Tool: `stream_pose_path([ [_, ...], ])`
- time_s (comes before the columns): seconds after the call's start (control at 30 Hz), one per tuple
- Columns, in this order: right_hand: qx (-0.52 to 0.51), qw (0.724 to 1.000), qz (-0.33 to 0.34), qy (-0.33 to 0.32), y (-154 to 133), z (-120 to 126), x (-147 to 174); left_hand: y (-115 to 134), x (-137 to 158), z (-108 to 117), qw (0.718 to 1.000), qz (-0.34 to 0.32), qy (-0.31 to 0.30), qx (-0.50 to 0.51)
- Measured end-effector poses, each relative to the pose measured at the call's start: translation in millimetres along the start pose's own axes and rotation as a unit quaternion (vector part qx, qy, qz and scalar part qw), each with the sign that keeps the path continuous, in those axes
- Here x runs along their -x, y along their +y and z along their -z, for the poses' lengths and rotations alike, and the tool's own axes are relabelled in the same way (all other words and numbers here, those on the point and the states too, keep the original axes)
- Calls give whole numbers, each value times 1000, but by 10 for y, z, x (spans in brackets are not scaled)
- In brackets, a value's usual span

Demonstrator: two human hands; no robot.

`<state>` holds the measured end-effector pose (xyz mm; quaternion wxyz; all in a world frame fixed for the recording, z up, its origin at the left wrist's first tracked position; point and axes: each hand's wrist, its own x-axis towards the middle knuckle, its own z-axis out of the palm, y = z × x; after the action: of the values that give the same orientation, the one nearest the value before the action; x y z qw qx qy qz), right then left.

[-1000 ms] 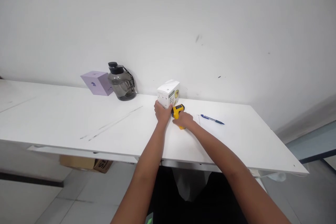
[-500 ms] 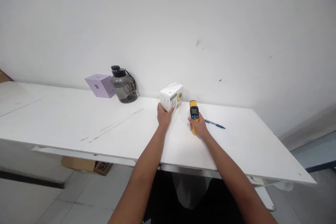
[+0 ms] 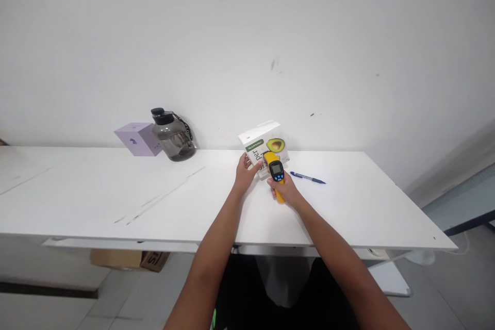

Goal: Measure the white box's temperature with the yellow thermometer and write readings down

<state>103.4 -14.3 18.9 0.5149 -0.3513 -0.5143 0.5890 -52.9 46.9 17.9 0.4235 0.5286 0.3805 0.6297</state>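
Observation:
A white box printed with avocados and a green label stands tilted near the wall. My left hand grips its lower left side, thumb on the printed face. In my right hand is a yellow and black infrared thermometer, its small screen and blue buttons facing me. The thermometer's front end points at the box's printed face and covers part of it; whether they touch I cannot tell. A blue pen lies on the white table, just right of my right hand.
Toward the left, a dark see-through jug with a black lid stands by a lilac box, close to the wall. Below the table a cardboard box sits on the floor. The table's front edge runs under my forearms.
My left hand has turned the white box so its avocado face shows more toward me. The thermometer has moved left, in front of that face. The view has shifted slightly.

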Motion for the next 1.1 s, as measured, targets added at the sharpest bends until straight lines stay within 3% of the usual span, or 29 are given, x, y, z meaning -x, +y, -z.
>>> stream_pose_path([
  [0.33, 26, 999, 26, -20, 1, 22, 20, 154, -9, 96, 994, 14, -102, 29],
  [0.87, 59, 998, 14, 1, -30, 28, 12, 127, -14, 74, 995, 18, -93, 17],
  [1.1, 49, 997, 44, 30, -73, -38, 42, 30, -47, 86, 1000, 13, -26, -5],
])
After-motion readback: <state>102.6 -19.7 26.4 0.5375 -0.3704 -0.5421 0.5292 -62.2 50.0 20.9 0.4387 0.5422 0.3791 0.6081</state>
